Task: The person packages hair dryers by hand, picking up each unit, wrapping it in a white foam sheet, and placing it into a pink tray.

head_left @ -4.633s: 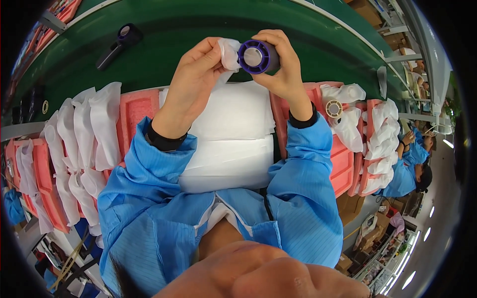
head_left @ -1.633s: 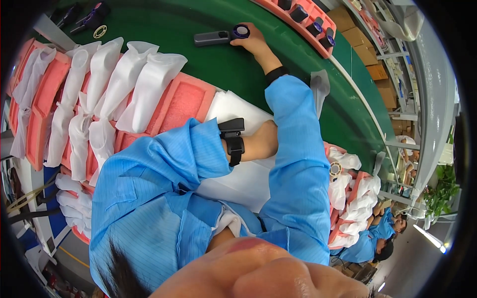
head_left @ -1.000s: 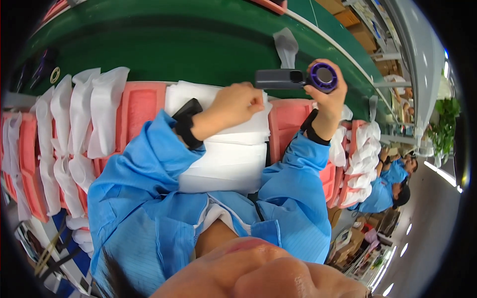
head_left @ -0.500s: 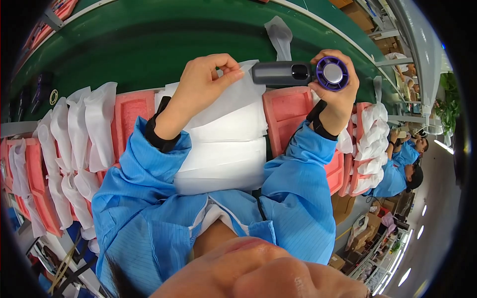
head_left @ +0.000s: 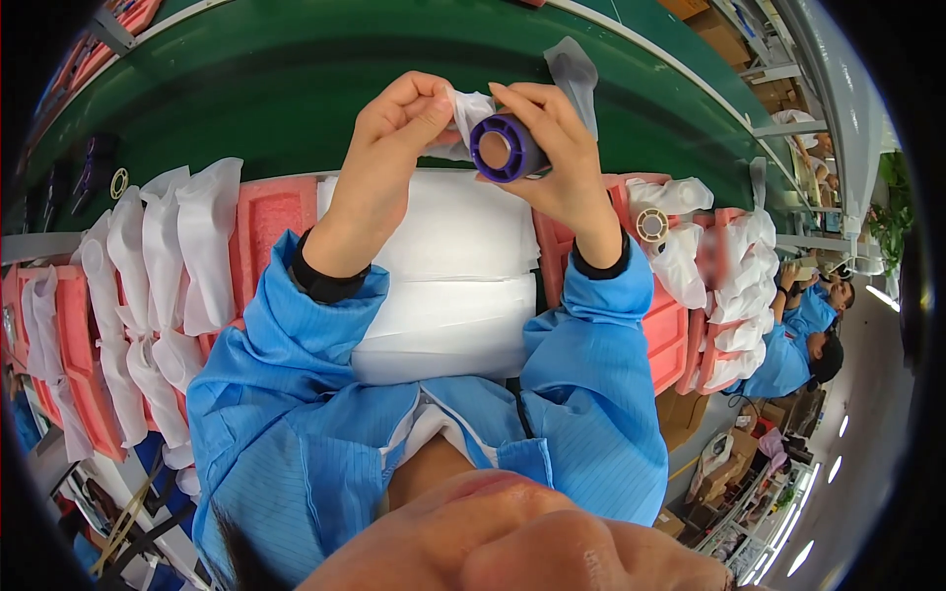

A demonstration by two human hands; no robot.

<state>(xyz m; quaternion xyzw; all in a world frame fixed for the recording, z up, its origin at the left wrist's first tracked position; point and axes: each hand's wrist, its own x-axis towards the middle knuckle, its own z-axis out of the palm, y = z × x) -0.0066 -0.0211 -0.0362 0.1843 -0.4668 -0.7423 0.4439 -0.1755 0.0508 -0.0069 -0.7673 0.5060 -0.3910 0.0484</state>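
My right hand [head_left: 557, 138] grips a dark handheld appliance by its round head, which has a purple spoked rim [head_left: 505, 148] and a round coppery centre. The appliance's handle points away from me and is mostly hidden. A thin white translucent bag [head_left: 471, 110] is bunched at the handle. My left hand [head_left: 404, 123] pinches the bag's edge between thumb and fingers, just left of the head. Below both hands lies a stack of flat white bags [head_left: 443, 246]. How far the handle sits inside the bag is hidden.
Pink foam trays [head_left: 271, 212] flank the stack, several holding white-wrapped pieces [head_left: 207, 246]. Beyond runs a green work surface [head_left: 296, 79] with another translucent bag [head_left: 574, 79]. Dark appliances [head_left: 94, 172] and a pale ring [head_left: 119, 183] lie far left. Co-workers in blue [head_left: 783, 345] sit at right.
My right hand has brought the appliance left to my left hand and turned its handle away from me. The bag has come off the stack and now bunches around the handle.
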